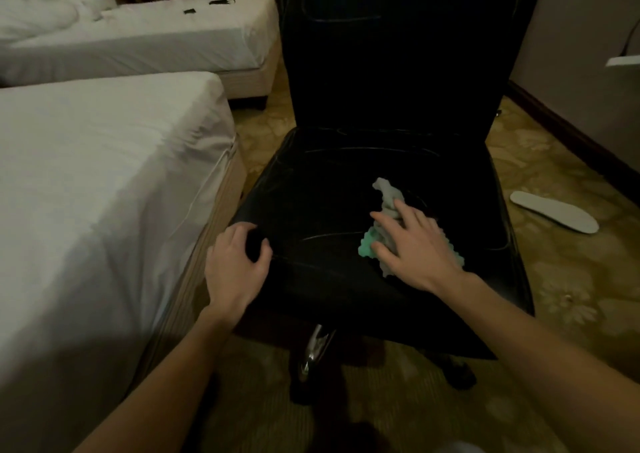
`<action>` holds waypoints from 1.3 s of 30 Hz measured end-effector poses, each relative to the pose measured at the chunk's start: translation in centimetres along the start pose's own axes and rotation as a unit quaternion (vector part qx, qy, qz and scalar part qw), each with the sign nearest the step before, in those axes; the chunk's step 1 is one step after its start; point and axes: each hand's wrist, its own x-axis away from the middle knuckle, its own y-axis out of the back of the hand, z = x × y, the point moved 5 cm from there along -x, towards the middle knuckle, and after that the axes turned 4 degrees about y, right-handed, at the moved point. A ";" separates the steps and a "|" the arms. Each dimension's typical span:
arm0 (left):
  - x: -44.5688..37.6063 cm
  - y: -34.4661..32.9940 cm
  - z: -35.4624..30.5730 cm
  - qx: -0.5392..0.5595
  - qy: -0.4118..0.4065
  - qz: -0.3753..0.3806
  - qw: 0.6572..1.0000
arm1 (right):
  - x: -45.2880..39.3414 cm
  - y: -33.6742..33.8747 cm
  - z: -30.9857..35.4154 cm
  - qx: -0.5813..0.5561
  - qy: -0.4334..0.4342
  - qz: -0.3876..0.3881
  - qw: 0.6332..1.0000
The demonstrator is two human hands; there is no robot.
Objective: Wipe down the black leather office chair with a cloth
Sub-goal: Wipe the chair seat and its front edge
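Currently the wiping of the seat looks to be the step in hand. A black leather office chair (381, 162) stands on patterned carpet (561, 279), facing the viewer, with its tall backrest rising toward the top of the view. The right hand (415, 245) lies flat, fingers spread and fairly straight, pressing a crumpled cloth (388, 196) against the seat, toward its right front part. The cloth is pale grey with a mint-green patch and a wavy edge; part of it pokes out beyond the fingertips toward the backrest. The left hand (235, 262) curls over the seat's front left corner, thumb on top, apparently steadying the chair. The two hands are well apart. The leather is dark and glossy, with faint curved seams and creases catching the light; whether any of it is already clean cannot be told in this dim room. The next move probably calls for sweeping the cloth across the remaining seat, then up the backrest, while keeping the chair from rolling. A white-sheeted bed (104, 193) sits just beside the chair's left edge, and a white insole (554, 212) lies on the carpet to the right.
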 end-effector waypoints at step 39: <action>-1.2 -0.9 5.1 0.051 -0.027 0.049 0.997 | -4.6 -1.9 8.4 0.025 -0.016 0.021 0.999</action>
